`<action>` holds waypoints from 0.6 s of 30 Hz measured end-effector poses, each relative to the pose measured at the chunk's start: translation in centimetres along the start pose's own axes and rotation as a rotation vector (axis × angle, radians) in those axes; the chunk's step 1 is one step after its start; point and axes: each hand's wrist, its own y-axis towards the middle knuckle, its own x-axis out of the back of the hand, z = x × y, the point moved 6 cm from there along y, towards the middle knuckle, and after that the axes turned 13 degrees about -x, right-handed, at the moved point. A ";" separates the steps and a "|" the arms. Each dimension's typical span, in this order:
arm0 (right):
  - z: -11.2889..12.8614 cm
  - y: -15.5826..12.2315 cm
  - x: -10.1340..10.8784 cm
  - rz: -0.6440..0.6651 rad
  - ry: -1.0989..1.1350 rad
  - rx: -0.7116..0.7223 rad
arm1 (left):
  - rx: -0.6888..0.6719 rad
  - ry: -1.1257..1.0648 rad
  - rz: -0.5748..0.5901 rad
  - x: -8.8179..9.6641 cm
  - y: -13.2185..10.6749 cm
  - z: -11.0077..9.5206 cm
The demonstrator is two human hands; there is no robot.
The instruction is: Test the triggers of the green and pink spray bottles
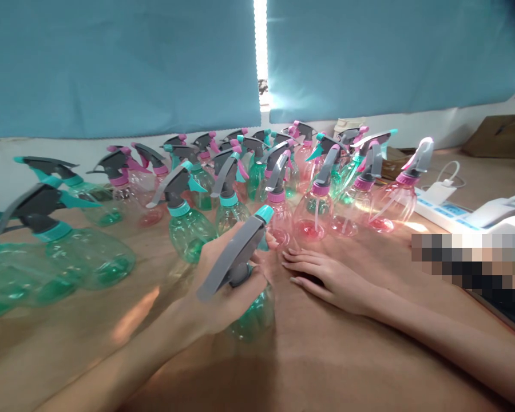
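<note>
My left hand (227,280) is closed around the neck of a green spray bottle (253,315) with a grey and turquoise trigger head. That bottle's clear green body shows below my fingers, partly hidden by them. To its right, my right hand (317,274) lies flat on the brown tabletop (326,360), fingers stretched out and holding nothing. Just beyond those fingertips stand pink spray bottles (313,217) with grey heads. Another green spray bottle (191,229) stands just behind my left hand.
Several more green bottles (94,257) stand at the left, and rows of mixed pink and green ones fill the back. At the right lies a white power strip (442,212) with plugged-in chargers (493,209). Blue blinds (120,68) hang behind the table.
</note>
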 end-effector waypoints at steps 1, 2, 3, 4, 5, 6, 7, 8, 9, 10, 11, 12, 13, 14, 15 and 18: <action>0.0 0.0 0.0 0.002 -0.004 0.002 | -0.014 -0.045 0.014 -0.2 0.1 -0.1; 0.0 0.0 0.0 0.003 -0.009 0.003 | -0.031 -0.088 0.022 -0.3 0.1 -0.2; 0.0 0.0 0.0 0.004 -0.014 0.003 | -0.044 -0.115 0.021 -0.3 0.2 -0.2; 0.0 0.0 0.0 0.007 -0.020 0.002 | -0.055 -0.122 0.012 -0.3 0.2 -0.3; 0.0 0.0 -0.1 0.011 -0.026 0.000 | -0.067 -0.119 0.003 -0.2 0.3 -0.4; -0.1 0.0 -0.1 0.016 -0.033 -0.002 | -0.076 -0.111 -0.003 -0.2 0.3 -0.4; -0.1 0.0 -0.2 0.021 -0.039 -0.004 | -0.081 -0.101 -0.005 -0.2 0.3 -0.4; -0.1 0.0 -0.2 0.024 -0.043 -0.005 | -0.085 -0.093 -0.004 -0.1 0.3 -0.5; -0.1 0.0 -0.2 0.026 -0.046 -0.005 | -0.089 -0.085 -0.002 -0.1 0.3 -0.5; -0.1 0.0 -0.3 0.028 -0.047 -0.005 | -0.088 -0.079 0.001 -0.1 0.3 -0.5; -0.1 0.0 -0.3 0.029 -0.047 -0.004 | -0.085 -0.076 0.004 -0.1 0.3 -0.4; -0.1 0.0 -0.3 0.030 -0.047 -0.004 | -0.080 -0.074 0.006 -0.1 0.3 -0.4; -0.1 0.0 -0.3 0.030 -0.046 -0.003 | -0.074 -0.074 0.007 -0.1 0.3 -0.4; -0.1 0.0 -0.3 0.028 -0.045 -0.002 | -0.069 -0.077 0.012 -0.1 0.3 -0.3; -0.1 0.0 -0.3 0.024 -0.045 0.000 | -0.065 -0.081 0.017 -0.2 0.2 -0.2; 0.0 0.0 -0.2 0.008 -0.040 0.010 | -0.079 -0.063 0.016 -0.2 0.2 -0.1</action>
